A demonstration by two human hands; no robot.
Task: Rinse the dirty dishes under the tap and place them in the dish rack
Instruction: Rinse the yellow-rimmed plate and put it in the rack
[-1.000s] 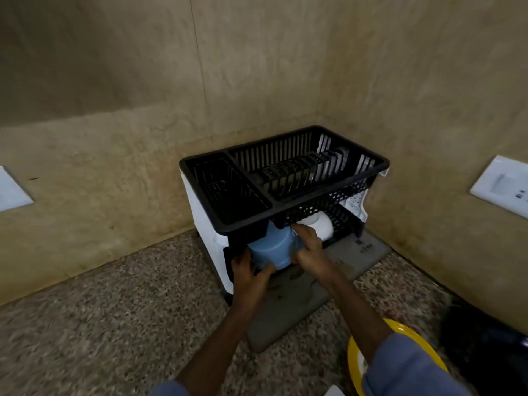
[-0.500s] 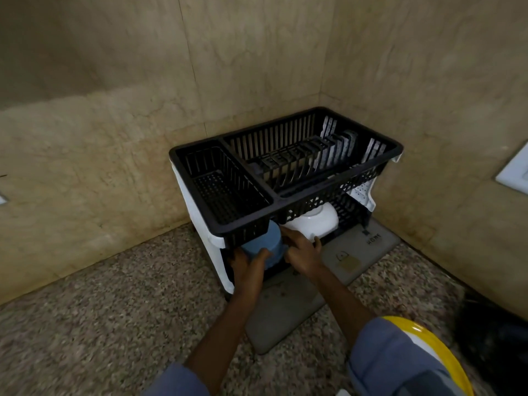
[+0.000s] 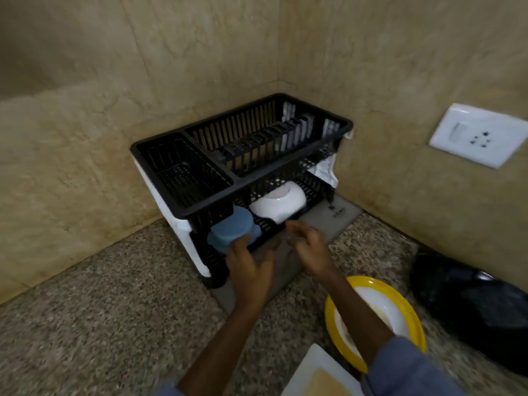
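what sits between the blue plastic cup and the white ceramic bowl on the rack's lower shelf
Nothing. In the head view, the blue plastic cup and white ceramic bowl lie side by side, with only bare black slatted shelf between.

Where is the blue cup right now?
The blue cup sits upside down on the left of the dish rack's lower shelf, beside the white bowl, by the left hand.

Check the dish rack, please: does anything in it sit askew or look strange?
The blue cup in the rack's lower tier lies tipped toward the front edge, partly past the tier, with the left hand just at its rim. The white bowl beside it also leans on its side. The upper tier holds no dishes.
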